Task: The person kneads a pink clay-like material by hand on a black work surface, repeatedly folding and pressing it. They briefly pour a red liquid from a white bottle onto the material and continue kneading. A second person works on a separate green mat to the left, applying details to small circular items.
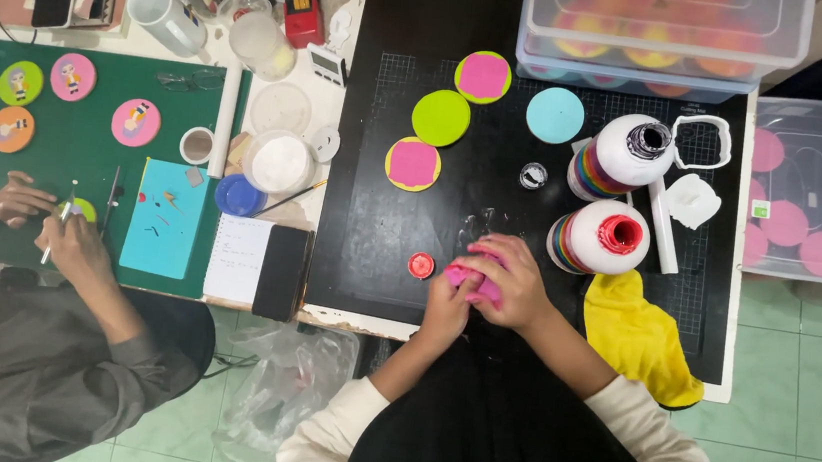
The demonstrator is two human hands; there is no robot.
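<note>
A co-worker's hands (50,221) work with a thin tool over the green mat (88,145) at the table's left end. On the black mat (381,228), near its front edge, lies a small red cap (421,264). Just right of the cap, the person's left hand (446,310) and right hand (516,286) both close around a lump of pink clay (472,279) (partly hidden by the fingers). Further right stands a white bottle with a red mouth (603,237); a yellow cloth (644,339) lies at the mat's front right corner.
</note>
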